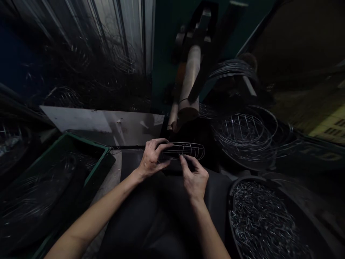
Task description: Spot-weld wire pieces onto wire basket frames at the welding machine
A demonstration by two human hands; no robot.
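Note:
A small round wire frame (198,151) with several curved wires is held up in the middle of the view, above dark cloth over the lap. My left hand (154,157) grips its left side, with fingers over the top and the thumb below. My right hand (194,174) is closed in a pinch at the frame's near edge, thumb and index finger at the wires. Whether a small piece sits between those fingertips is too dark to tell.
A round tub (231,216) full of small metal pieces stands at the right. Behind it are stacked wire rings (242,133). At the left is a green crate (101,162) with wire parts. A machine with a thick rod (192,75) rises ahead, beside a pale board (129,127).

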